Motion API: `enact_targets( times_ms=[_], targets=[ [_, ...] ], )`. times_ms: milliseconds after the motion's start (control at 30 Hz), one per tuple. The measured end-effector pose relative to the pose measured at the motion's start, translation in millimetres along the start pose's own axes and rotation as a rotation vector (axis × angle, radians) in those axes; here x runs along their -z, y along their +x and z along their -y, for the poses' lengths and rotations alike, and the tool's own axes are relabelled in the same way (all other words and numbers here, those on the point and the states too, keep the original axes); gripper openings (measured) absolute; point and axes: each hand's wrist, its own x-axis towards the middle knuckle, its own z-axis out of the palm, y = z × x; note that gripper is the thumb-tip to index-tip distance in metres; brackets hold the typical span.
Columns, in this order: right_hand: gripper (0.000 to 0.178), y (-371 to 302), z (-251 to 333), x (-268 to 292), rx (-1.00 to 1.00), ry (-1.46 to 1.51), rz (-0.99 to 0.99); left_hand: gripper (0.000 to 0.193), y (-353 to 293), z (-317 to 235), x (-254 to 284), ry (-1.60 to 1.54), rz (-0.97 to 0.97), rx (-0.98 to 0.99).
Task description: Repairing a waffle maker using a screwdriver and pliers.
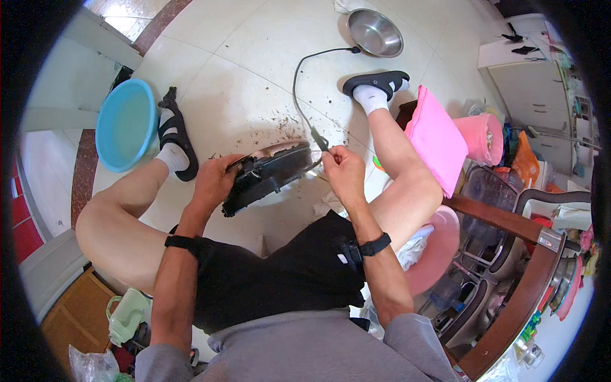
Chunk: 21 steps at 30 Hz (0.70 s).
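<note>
A black plastic appliance housing (270,173) is held tilted on edge between my legs, above the floor; I cannot tell its exact kind. My left hand (216,181) is closed on its left end, thumb and fingers gripping the rim. A black power cord (294,89) runs from the housing's right side across the floor, its far end lying by the steel basin. Beside the housing's right end, my right hand (344,170) pinches the cord just below a thicker dark piece (319,138). The fingertips partly hide the spot they grip.
Dark debris (273,122) is scattered over the tiled floor. A blue basin of water (125,126) stands at left, a steel basin (375,33) at the far side. To the right are a pink board-like panel (436,141), a pink bin (477,139), a pink basin (439,254) and a wooden frame (509,223).
</note>
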Motion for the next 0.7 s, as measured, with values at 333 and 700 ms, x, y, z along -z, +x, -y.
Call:
enact_targets(
  times_ms=[333,700],
  targets=[
    [0.018,-2,-25,16,-0.234,0.471,-0.016,0.026,1,18,7,-0.121,-0.024,0.082],
    [0.019,7,-18,14,-0.124,0.345,0.065,0.022,-3,20,8,-0.173,-0.062,0.101]
  ],
)
